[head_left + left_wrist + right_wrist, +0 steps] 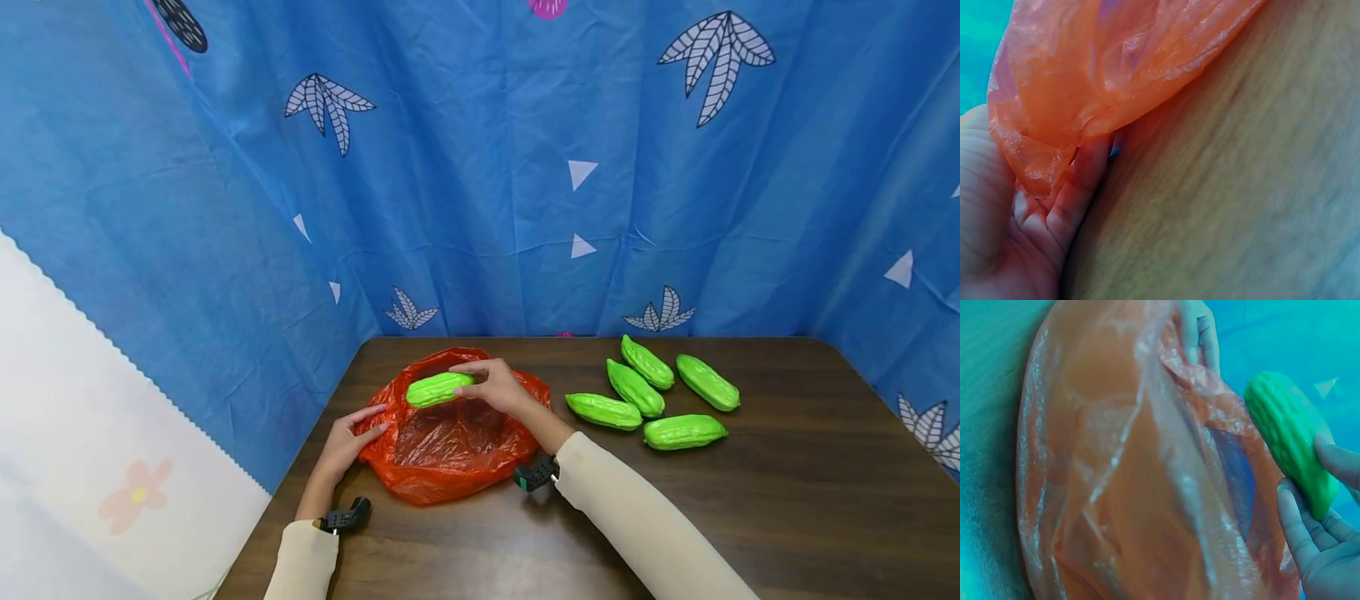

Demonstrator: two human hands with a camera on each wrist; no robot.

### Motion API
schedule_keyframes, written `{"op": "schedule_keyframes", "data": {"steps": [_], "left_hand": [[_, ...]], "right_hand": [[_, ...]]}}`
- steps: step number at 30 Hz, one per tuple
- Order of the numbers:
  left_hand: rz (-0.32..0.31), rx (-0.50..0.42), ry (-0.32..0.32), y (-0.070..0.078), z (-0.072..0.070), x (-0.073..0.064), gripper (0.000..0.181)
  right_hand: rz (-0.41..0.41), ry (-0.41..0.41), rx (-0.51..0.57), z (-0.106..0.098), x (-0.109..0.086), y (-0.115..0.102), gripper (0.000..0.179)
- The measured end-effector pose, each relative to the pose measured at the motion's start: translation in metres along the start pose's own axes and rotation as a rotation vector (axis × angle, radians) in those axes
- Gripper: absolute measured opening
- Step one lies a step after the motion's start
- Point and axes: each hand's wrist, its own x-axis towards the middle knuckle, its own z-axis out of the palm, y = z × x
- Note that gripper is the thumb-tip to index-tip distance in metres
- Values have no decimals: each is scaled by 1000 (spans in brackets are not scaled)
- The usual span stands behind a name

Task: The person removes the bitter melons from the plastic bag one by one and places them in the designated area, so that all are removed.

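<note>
A red plastic bag (450, 483) lies spread on the table with its mouth facing up. My left hand (348, 437) holds the bag's left edge. In the left wrist view the thin plastic (1141, 69) runs between thumb and fingers. My right hand (495, 387) grips a bright green bitter melon (435, 389) by one end, over the mouth of the bag. The right wrist view shows the melon's bumpy, ridged skin (1282, 425), with the thumb on one side and the fingers on the other.
To the right of the bag lie several more bitter melons (684, 432) in a loose group on the dark wooden table (795, 500). A blue patterned curtain (480, 167) hangs behind the table, and a white cloth (90, 400) hangs at the left.
</note>
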Motion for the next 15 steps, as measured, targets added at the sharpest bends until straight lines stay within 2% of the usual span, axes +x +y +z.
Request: {"op": "schedule_keyframes", "data": {"steps": [5, 8, 15], "left_hand": [[-10, 32, 26, -20, -1, 8, 48], [-4, 60, 34, -23, -2, 9, 50], [-9, 45, 33, -24, -2, 9, 51]], "right_hand": [[-16, -5, -5, -4, -8, -9, 38], [-30, -8, -6, -7, -13, -15, 39], [-73, -16, 20, -13, -22, -22, 39]]}}
